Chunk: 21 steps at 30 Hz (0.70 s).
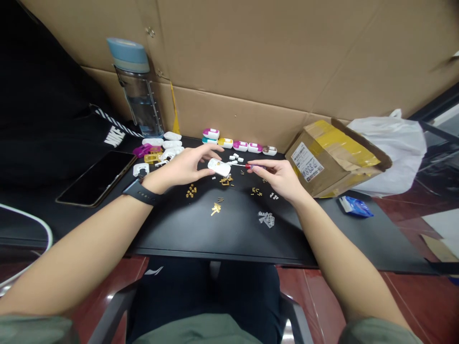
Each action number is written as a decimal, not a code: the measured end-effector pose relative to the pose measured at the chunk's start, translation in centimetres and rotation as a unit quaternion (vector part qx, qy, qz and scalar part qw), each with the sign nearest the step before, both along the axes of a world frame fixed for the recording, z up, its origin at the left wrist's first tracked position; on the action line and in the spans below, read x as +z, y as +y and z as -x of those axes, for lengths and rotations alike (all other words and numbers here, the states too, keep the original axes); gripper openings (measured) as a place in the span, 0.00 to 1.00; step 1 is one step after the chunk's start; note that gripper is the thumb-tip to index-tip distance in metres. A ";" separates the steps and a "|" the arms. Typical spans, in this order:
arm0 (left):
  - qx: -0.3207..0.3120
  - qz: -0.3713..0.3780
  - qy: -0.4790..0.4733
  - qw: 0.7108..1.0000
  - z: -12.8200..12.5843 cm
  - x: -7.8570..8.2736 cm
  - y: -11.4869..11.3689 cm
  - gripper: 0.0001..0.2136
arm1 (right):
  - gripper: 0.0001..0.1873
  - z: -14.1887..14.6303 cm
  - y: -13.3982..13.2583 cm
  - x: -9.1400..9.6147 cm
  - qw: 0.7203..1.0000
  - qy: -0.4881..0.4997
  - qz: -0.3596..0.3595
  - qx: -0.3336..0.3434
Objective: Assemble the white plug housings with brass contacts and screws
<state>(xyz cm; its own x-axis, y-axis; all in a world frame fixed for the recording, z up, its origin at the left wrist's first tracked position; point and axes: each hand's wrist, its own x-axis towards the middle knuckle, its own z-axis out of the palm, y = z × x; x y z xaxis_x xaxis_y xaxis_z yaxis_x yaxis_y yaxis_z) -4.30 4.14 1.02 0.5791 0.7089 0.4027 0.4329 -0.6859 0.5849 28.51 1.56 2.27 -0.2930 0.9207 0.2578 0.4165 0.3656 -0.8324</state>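
Note:
My left hand [191, 165] is closed on a small white plastic casing [221, 168], held between thumb and fingers above the table. A screwdriver [248, 166] with a thin shaft and a reddish handle is pinched in my right hand [279, 176]. Its tip reaches the right side of the casing; whether it touches a screw is too small to tell. Below the hands lie brass pieces [225, 181], round gold parts [191, 191], flat gold strips [215, 209] and clear plastic parts [267, 219]. Little white blocks [235, 157] sit just behind the casing.
White, purple and yellow shells [152, 149] are piled at left, near a phone [101, 177] and a water bottle [138, 91]. Several colourful cased units [240, 145] line the cardboard wall. A taped box [322, 157], a white bag [390, 153] and a blue packet [355, 206] stand right.

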 end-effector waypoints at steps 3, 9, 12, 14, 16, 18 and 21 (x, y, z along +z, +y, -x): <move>-0.003 -0.004 0.004 1.000 0.1 0.0 0.1 0.28 | 0.21 -0.1 0.0 0.0 1.000 0.000 -0.002 0.002; -0.013 -0.004 0.006 1.000 0.1 0.0 0.0 0.26 | 0.22 -0.2 0.0 0.0 1.000 -0.005 0.002 0.002; -0.013 0.004 0.008 1.000 0.1 0.0 0.0 0.26 | 0.22 -0.2 0.1 0.0 1.000 -0.008 0.005 0.003; -0.015 0.008 0.009 1.000 0.1 0.0 0.1 0.26 | 0.22 -0.2 0.0 0.0 1.000 -0.011 0.006 0.004; -0.017 0.008 0.009 1.000 0.1 0.0 0.1 0.26 | 0.22 -0.2 0.0 0.0 1.000 -0.015 0.005 0.004; -0.018 0.006 0.010 1.000 0.2 0.0 0.1 0.26 | 0.21 -0.2 0.0 0.1 1.000 -0.021 0.003 0.002; -0.027 0.007 0.008 1.000 0.3 0.0 0.2 0.25 | 0.21 -0.2 0.0 0.2 1.000 -0.022 0.000 0.001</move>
<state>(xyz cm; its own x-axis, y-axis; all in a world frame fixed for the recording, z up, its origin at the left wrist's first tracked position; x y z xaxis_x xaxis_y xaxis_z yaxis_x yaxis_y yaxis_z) -4.61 4.32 1.06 0.6239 0.6810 0.3834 0.4048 -0.7012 0.5869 28.69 1.51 2.44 -0.3062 0.9198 0.2454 0.4514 0.3672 -0.8133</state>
